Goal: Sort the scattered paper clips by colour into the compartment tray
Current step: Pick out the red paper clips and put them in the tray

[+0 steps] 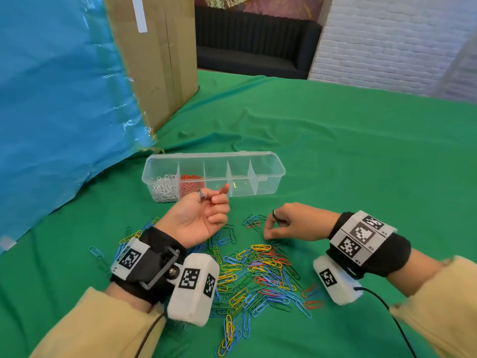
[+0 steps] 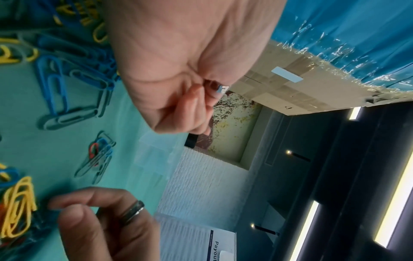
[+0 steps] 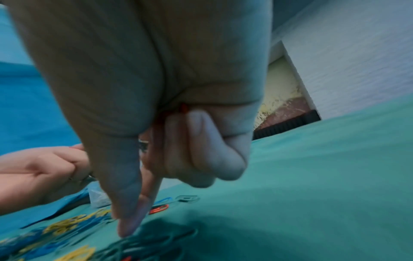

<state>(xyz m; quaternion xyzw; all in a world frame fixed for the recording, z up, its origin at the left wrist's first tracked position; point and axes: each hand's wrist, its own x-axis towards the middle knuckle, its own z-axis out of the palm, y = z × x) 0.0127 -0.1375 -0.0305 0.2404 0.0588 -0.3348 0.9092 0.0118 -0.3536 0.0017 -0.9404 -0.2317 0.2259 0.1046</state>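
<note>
L hand [image 1: 204, 218] palm-up just in front of compartment tray [image 1: 268, 161], fingers curled over a few red clips [image 1: 215, 202] in the palm. R hand [image 1: 289, 223] low over mixed clip pile [image 1: 260, 270] on green cloth [image 1: 361, 156]; thumb and forefinger tips nearly closed at the pile, actual grip cannot be confirmed. Tray: white clips [image 1: 165, 188] in leftmost compartment, red in 2nd

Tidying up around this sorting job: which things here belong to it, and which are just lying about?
Belongs: scattered paper clips; compartment tray; left hand, holding red clips; right hand, picking.

Lying about: cardboard box; blue plastic sheet; black sofa.
</note>
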